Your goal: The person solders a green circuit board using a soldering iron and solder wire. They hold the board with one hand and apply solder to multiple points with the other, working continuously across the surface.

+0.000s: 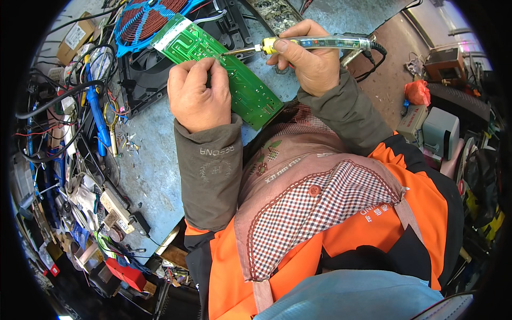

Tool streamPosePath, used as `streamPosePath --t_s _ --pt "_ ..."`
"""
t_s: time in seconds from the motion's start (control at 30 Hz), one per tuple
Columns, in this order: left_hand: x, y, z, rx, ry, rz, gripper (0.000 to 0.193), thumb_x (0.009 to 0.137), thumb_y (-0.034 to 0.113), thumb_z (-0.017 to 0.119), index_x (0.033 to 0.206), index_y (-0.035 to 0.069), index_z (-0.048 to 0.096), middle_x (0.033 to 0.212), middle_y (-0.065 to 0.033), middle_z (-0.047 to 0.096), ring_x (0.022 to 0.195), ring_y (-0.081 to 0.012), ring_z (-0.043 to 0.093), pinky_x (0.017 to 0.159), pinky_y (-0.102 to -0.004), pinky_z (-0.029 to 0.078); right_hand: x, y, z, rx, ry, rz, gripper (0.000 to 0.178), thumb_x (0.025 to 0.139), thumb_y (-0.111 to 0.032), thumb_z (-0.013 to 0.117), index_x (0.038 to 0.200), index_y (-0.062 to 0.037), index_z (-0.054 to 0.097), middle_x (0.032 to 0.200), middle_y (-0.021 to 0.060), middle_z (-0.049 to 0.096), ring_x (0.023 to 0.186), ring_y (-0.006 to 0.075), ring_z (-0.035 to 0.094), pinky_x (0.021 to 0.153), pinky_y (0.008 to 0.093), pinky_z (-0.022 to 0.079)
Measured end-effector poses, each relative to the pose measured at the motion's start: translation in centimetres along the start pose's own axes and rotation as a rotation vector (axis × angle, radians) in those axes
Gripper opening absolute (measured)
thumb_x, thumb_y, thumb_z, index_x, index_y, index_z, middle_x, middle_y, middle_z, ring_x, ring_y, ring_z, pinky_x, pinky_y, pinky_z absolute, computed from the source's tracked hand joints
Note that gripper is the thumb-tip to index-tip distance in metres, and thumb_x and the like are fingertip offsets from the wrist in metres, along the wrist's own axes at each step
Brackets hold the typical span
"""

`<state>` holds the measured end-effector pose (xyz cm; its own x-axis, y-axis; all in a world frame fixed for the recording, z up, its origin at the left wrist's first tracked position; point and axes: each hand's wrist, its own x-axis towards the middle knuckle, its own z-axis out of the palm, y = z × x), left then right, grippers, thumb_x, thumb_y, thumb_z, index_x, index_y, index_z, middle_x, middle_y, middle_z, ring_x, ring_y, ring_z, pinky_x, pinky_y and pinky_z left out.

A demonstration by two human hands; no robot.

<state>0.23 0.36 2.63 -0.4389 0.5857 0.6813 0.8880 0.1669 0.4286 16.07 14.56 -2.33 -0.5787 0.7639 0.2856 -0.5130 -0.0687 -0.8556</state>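
A long green circuit board (247, 92) lies aslant in front of me, its track side facing up. Its far end reaches over a black plastic housing (140, 80). My right hand (311, 63) grips a soldering iron (325, 42) with a clear handle and yellow collar. The iron's tip touches or hovers just over the board's middle; I cannot tell which. Over the board's left edge, my left hand (200, 93) is closed in a pinch close to that tip. Whatever its fingertips hold is too small to make out.
Behind the board sits a red-brown coil (152, 18) in a blue frame. Tangled cables, a blue-handled tool (96, 109) and a power strip (116, 210) crowd the bench's left side. At right are a grey box (440, 132) and a red plastic bag (417, 93).
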Motion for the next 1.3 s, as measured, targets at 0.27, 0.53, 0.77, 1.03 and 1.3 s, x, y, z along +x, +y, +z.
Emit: streamPosePath --t_s 0.27,0.53,0.77,1.03,1.3 --pt "0.14 0.25 0.0 -0.005 0.006 0.003 0.013 0.08 0.002 0.084 0.093 0.005 0.08 0.092 -0.0112 0.07 0.084 -0.0291 0.069 0.076 -0.0396 0.056 -0.08 -0.23 0.01 0.011 0.012 -0.002 0.019 0.099 -0.007 0.078 0.107 0.0019 0.064 0.085 0.0139 0.076 0.074 0.0197 0.078 0.063 0.03 0.062" --pt "0.15 0.35 0.07 -0.032 0.018 -0.001 0.012 0.08 0.0 0.083 0.092 0.002 0.079 0.091 -0.0123 0.07 0.082 -0.0295 0.069 0.074 -0.0391 0.056 -0.13 -0.42 0.02 0.027 0.027 0.009 0.02 0.099 -0.008 0.078 0.107 0.0024 0.064 0.085 0.0138 0.076 0.074 0.0195 0.077 0.063 0.0296 0.061" --pt "0.07 0.3 0.21 -0.024 0.014 -0.017 0.013 0.081 0.001 0.084 0.093 0.003 0.08 0.091 -0.012 0.07 0.082 -0.0284 0.069 0.074 -0.0388 0.056 -0.03 -0.54 -0.07 -0.007 0.01 0.026 0.02 0.099 -0.009 0.079 0.108 0.002 0.064 0.089 0.0145 0.077 0.076 0.0191 0.078 0.062 0.0275 0.06" --pt "0.13 0.26 0.22 0.005 0.005 0.015 0.014 0.08 0.002 0.085 0.094 0.004 0.081 0.09 -0.011 0.07 0.082 -0.0283 0.069 0.075 -0.0391 0.056 0.14 0.06 -0.28 0.013 -0.004 0.002 0.02 0.1 -0.009 0.079 0.108 0.002 0.064 0.09 0.0151 0.077 0.076 0.0195 0.078 0.062 0.0277 0.061" --pt "0.2 0.44 0.08 -0.083 0.019 -0.044 0.012 0.084 0.001 0.082 0.095 0.003 0.079 0.096 -0.0116 0.07 0.083 -0.0263 0.069 0.073 -0.0359 0.055 0.02 -0.37 -0.08 0.038 0.036 -0.019 0.018 0.098 -0.006 0.078 0.105 0.0029 0.064 0.084 0.0141 0.076 0.073 0.019 0.077 0.065 0.0318 0.064"
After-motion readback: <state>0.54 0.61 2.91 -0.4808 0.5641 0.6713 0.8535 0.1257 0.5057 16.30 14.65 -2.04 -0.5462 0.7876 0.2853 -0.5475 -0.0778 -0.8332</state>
